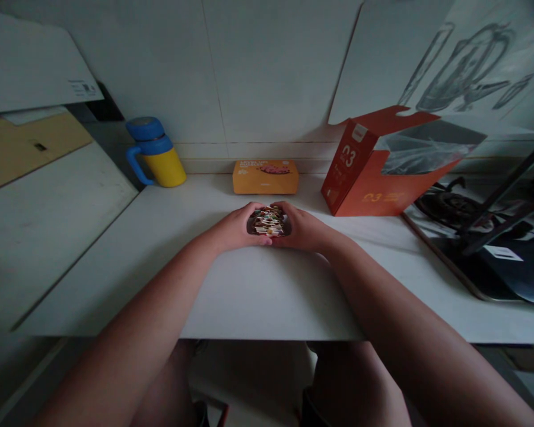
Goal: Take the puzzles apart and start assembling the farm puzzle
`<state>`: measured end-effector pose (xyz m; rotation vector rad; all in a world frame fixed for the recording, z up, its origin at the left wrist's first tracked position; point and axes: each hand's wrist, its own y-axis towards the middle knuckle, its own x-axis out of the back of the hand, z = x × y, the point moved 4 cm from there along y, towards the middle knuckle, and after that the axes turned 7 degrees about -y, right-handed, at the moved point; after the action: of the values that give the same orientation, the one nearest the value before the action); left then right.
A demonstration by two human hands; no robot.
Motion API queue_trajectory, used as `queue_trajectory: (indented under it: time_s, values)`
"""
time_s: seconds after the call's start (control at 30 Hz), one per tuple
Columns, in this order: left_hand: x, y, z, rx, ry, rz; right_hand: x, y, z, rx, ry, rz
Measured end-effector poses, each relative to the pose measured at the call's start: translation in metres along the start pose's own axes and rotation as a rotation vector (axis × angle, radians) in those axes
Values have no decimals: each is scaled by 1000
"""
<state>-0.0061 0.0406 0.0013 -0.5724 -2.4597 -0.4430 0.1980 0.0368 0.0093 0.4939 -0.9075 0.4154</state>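
Note:
A pile of small, flat puzzle pieces (pixel 268 221), with pale edges and bits of red and green, is cupped between my two hands at the middle of the white counter (pixel 267 290). My left hand (pixel 242 226) curves around its left side, and my right hand (pixel 299 226) wraps its right side. Thumbs and fingertips of both hands come close together in front of and behind the pile. Just beyond the hands stands a closed orange puzzle box (pixel 266 178) with a pink picture on its top. The fingers partly hide the pieces.
At the back left stands a yellow and blue jug (pixel 164 160) with a handle. An open red carton (pixel 382 178) with clear plastic inside is at the back right. Farther right lies a black gas stove (pixel 485 249). White cabinet panels (pixel 40 225) border the left.

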Motion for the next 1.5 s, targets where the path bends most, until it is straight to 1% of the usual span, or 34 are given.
queue_trajectory:
  time_s: [0.13,0.27,0.43,0.6,0.83,0.93,1.07,1.2,1.37,1.5]
  values:
    - [-1,1,3,-24,-8,-10,-2,1,-1,-1,-22,9]
    - [-1,2,4,-43,-13,-19,-4,1,-5,29,-37,-3]
    - [0,2,4,-23,14,-10,-5,0,-10,22,-14,21]
    - [1,0,2,-2,10,2,-1,1,-9,8,-41,15]
    - [3,-1,-1,-15,19,-18,0,2,-11,-2,-51,20]
    - [5,-1,0,-10,41,-38,0,2,-13,-16,-48,0]
    - [7,0,6,-28,38,-43,2,2,-11,-14,-44,-17]
    - [7,2,9,-55,15,-39,5,3,-7,-34,-25,-6]
    - [8,1,9,-60,-28,-37,6,4,-5,-51,-24,-10]
    - [9,0,8,-63,-44,-37,6,3,-5,-33,-18,-22]
